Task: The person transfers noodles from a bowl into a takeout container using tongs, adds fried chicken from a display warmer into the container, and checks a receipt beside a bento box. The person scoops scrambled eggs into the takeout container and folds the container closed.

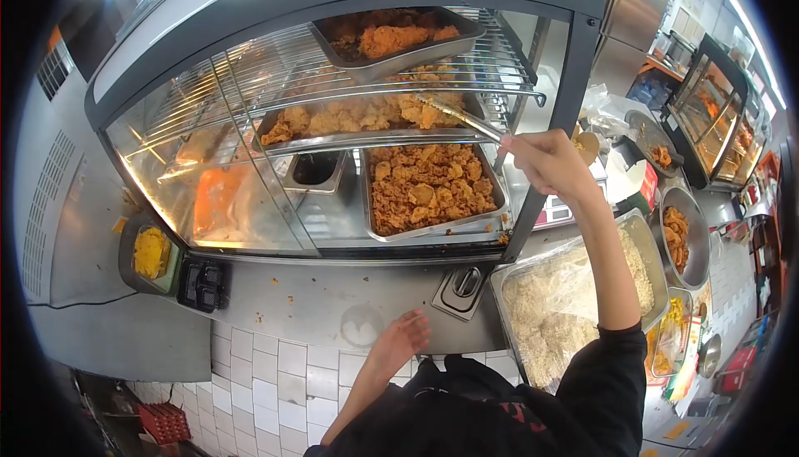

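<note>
My right hand (545, 160) is closed round the handle end of metal tongs (476, 124). The tips of the tongs reach into the middle tray (325, 138) of fried chicken (358, 114); whether they grip a piece I cannot tell. Below it in the warmer, another tray (506, 193) is full of smaller, darker fried pieces (424, 186). An upper tray (391, 70) on the wire rack (275, 74) holds more fried pieces. My left hand (401, 342) hovers near the counter's front edge, its fingers loosely stretched and holding nothing.
The warmer's dark frame (545, 149) and glass stand around the trays. A steel lid (459, 292) lies on the counter (316, 311). Under my right arm is a bin of pale crumbs (533, 299); a metal bowl (701, 245) with chicken stands farther right. Black containers (202, 282) sit left.
</note>
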Motion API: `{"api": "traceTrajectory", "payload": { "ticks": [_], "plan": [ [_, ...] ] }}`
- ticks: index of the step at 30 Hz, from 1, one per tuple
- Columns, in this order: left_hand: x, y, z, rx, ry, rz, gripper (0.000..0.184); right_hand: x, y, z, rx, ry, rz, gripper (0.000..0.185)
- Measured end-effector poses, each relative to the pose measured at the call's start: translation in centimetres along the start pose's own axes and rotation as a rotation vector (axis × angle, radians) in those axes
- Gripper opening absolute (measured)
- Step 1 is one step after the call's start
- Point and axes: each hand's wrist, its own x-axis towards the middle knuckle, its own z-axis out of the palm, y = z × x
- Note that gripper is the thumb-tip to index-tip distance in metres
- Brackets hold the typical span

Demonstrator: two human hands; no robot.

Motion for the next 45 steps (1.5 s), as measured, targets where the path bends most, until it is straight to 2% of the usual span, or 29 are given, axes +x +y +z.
{"api": "traceTrajectory", "payload": {
  "ticks": [4,6,8,10,13,15,19,20,21,22,23,25,26,27,28,30,32,33,35,39,42,45],
  "plan": [
    [0.8,-0.2,0.2,-0.009,-0.023,-0.026,0.034,-1.4,1.3,-0.9,0.085,-0.035,-0.007,0.034],
    [1.3,-0.2,0.7,-0.021,-0.041,-0.041,0.034,-2.9,1.7,-1.3,0.182,-0.072,0.064,0.035],
    [1.8,-0.1,1.3,-0.008,-0.015,-0.045,0.034,-4.5,2.1,-2.2,0.144,-0.078,0.108,0.035],
    [2.4,-0.1,1.2,-0.011,-0.026,-0.049,0.034,-6.3,3.3,-3.1,0.242,-0.086,0.171,0.037],
    [2.8,-0.2,0.7,-0.007,-0.052,-0.076,0.031,-9.1,5.7,-5.5,0.392,-0.100,0.153,0.036],
    [2.9,-0.2,0.0,0.003,-0.085,-0.101,0.028,-11.7,6.7,-7.5,0.422,-0.025,0.142,0.036],
    [2.1,-1.9,-4.3,0.011,0.116,-0.107,0.024,-16.0,7.1,-12.0,0.414,0.185,0.128,0.036],
    [1.8,-2.3,-6.1,0.005,0.043,-0.164,0.024,-16.1,7.4,-13.2,0.412,0.181,0.121,0.036],
    [1.3,-2.8,-7.8,0.001,-0.027,-0.225,0.024,-16.3,7.9,-14.4,0.325,0.276,0.126,0.035],
    [1.0,-3.3,-9.3,0.157,0.074,-0.317,0.024,-16.1,8.3,-15.6,0.237,0.375,0.132,0.034],
    [0.6,-3.8,-10.8,0.318,0.176,-0.410,0.025,-15.4,8.6,-16.7,0.198,0.366,0.102,0.033],
    [0.9,-5.4,-16.1,1.516,-0.257,-0.146,0.027,-12.6,10.0,-18.5,0.105,0.413,0.090,0.033],
    [-0.2,-5.1,-13.1,1.470,-0.129,-0.149,0.023,-10.9,11.0,-19.4,0.007,0.450,0.082,0.033],
    [0.1,-6.5,-14.3,1.519,0.155,-0.432,0.026,-8.9,12.0,-20.3,0.005,0.446,0.065,0.032],
    [0.1,-7.3,-14.9,1.504,0.276,-0.523,0.026,-6.6,13.1,-21.0,0.002,0.440,0.050,0.032],
    [0.0,-8.0,-15.4,1.467,0.343,-0.484,0.025,-2.2,15.0,-22.2,-0.083,0.474,0.096,0.031],
    [0.1,-8.2,-15.4,1.448,0.394,-0.454,0.024,1.9,18.2,-22.9,-0.371,0.562,-0.061,0.032],
    [0.3,-8.3,-15.3,1.435,0.421,-0.453,0.024,3.3,19.2,-23.0,-0.366,0.559,-0.057,0.032],
    [0.4,-8.2,-15.3,1.426,0.466,-0.442,0.023,5.2,20.3,-22.9,-0.677,0.462,-0.159,0.033],
    [0.2,-8.3,-15.7,1.400,0.512,-0.425,0.022,5.7,18.1,-22.0,-0.754,0.287,-0.059,0.036],
    [-0.2,-8.4,-16.2,1.391,0.526,-0.413,0.022,5.3,15.6,-23.7,-0.730,0.257,0.003,0.038],
    [-0.9,-8.6,-16.8,1.378,0.535,-0.399,0.021,4.8,15.0,-24.7,-0.620,0.349,-0.039,0.038]
  ]
}}
